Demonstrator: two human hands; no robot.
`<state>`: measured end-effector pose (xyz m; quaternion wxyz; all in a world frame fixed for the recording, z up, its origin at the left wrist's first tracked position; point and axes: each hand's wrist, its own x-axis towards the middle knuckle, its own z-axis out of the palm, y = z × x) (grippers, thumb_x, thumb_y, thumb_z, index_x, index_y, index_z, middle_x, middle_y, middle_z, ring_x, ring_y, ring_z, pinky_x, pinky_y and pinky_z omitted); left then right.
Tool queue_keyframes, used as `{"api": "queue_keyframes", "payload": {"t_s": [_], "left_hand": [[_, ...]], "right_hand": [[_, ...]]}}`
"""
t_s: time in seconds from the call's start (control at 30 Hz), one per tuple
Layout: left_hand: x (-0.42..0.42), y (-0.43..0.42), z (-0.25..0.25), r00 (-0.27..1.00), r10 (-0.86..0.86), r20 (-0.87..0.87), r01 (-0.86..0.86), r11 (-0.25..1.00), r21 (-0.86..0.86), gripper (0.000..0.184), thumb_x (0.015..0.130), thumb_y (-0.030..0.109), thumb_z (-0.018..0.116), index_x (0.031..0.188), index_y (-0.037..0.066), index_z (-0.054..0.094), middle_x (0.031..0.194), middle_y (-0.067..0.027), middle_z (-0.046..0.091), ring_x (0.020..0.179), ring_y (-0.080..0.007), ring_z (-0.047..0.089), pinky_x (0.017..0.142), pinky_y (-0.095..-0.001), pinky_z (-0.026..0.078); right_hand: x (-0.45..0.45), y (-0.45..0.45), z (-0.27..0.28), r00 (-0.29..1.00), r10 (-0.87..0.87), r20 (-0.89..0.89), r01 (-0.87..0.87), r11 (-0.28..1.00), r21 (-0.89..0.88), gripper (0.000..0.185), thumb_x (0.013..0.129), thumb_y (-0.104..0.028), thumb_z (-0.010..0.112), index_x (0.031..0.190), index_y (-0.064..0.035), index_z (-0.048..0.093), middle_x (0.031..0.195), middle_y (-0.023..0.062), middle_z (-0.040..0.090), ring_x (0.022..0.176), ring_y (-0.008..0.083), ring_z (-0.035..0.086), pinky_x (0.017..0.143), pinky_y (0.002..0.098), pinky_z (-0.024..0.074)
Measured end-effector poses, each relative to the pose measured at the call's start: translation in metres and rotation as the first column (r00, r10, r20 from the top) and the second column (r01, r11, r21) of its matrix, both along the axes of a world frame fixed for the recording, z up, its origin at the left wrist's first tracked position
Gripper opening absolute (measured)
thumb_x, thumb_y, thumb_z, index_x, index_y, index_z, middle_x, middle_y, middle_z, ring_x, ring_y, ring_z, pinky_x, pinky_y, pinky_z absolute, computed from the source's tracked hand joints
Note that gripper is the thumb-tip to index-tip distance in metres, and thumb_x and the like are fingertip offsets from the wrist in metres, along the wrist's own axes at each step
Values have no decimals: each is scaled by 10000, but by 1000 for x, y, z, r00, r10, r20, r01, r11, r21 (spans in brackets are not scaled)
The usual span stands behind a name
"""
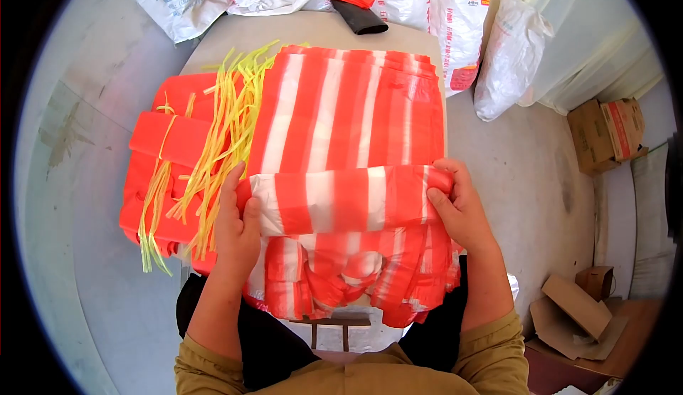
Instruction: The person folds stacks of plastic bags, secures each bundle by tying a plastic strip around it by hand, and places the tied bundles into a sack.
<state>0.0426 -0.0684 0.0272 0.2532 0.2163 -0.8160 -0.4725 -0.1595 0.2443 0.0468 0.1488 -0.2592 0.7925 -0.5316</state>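
Observation:
A rolled bundle of red-and-white striped plastic bags (346,201) lies across the stack, between my two hands. My left hand (240,228) grips its left end, thumb in front and fingers behind. At the other end, my right hand (461,206) has its thumb on the front and its fingers over the top. Beneath and behind the roll spreads a flat stack of the same striped bags (348,110). Loose cut ends of bags (356,270) hang toward my lap. Yellow plastic ties (228,117) lie in a bunch along the stack's left side.
Left of the stack are red folded bundles (171,135), one tied with yellow strips. A black-and-red item (359,14) rests at the table's (405,32) far edge. White printed sacks (459,21) stand behind. Cardboard boxes (605,135) are on the right, with opened cartons (573,317) lower down.

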Motion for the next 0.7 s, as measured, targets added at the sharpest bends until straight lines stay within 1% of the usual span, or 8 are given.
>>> {"api": "queue_keyframes", "payload": {"t_s": [0.23, 0.27, 0.37, 0.4, 0.5, 0.6, 0.63, 0.7], "left_hand": [[-3, 3, 3, 973, -81, -217, 204, 743, 638, 672, 1138, 472, 366, 1632, 26, 277, 1538, -179, 513, 1438, -257, 489, 1224, -412, 340], [-2, 0, 8, 985, -46, -166, 153, 683, 714, 674, 1108, 339, 511, 1642, 32, 235, 1502, -180, 532, 1434, -250, 493, 1209, -406, 365], [-1, 2, 8, 982, -166, -96, 190, 794, 578, 719, 1033, 118, 619, 1640, 42, 240, 1449, -159, 558, 1412, -248, 509, 1191, -398, 391], [0, 5, 4, 978, -180, -101, 206, 823, 530, 751, 941, -124, 567, 1620, 43, 294, 1486, -160, 532, 1363, -216, 566, 1146, -354, 456], [5, -5, -8, 966, -203, 159, 185, 975, 123, 674, 955, -128, 540, 1584, 50, 376, 1508, -144, 496, 1344, -199, 568, 1109, -334, 484], [5, -12, -21, 978, -203, 43, 191, 961, 199, 567, 966, -138, 521, 1495, 66, 519, 1533, -131, 472, 1334, -175, 565, 1037, -291, 512], [6, -11, -20, 986, -140, 95, 133, 989, 70, 545, 956, -111, 557, 1470, 73, 549, 1545, -134, 463, 1333, -194, 568, 1044, -317, 508], [6, -4, -15, 985, 6, 170, 28, 980, -195, 503, 938, -57, 628, 1419, 87, 609, 1570, -140, 444, 1330, -232, 575, 1057, -369, 499]], "right_hand": [[-3, -5, -7, 991, -126, 38, 127, 992, -28, 180, 1092, -37, 509, 1242, -50, 607, 1197, 16, 621, 1114, 99, 565, 1016, 267, 463], [-4, -6, -11, 991, -137, 1, 137, 989, -58, 175, 1089, -45, 513, 1230, -43, 616, 1168, 24, 637, 1084, 110, 582, 989, 278, 475], [-4, -10, -20, 984, -165, -69, 156, 980, -122, 167, 1085, -57, 517, 1199, -28, 636, 1109, 42, 671, 1028, 135, 615, 937, 302, 500], [-5, -10, -23, 984, -167, -68, 158, 980, -120, 165, 1086, -54, 512, 1190, -26, 638, 1110, 44, 673, 1030, 138, 615, 939, 305, 501], [-8, -9, -23, 987, -149, -55, 142, 983, -117, 168, 1093, -49, 496, 1145, -24, 654, 1110, 49, 673, 1043, 141, 613, 948, 309, 501], [-14, -4, -21, 985, -164, -48, 161, 985, -61, 141, 1073, -64, 543, 1099, -17, 673, 1121, 65, 681, 1058, 176, 624, 964, 319, 504], [-15, -3, -20, 983, -177, -49, 176, 984, -31, 127, 1061, -72, 570, 1085, -14, 680, 1127, 73, 685, 1062, 193, 630, 970, 324, 506], [-10, -7, -8, 882, -162, -443, 252, 956, 152, 116, 1009, -96, 646, 1081, -23, 700, 1188, 91, 689, 1127, 245, 636, 1005, 368, 509]]}}
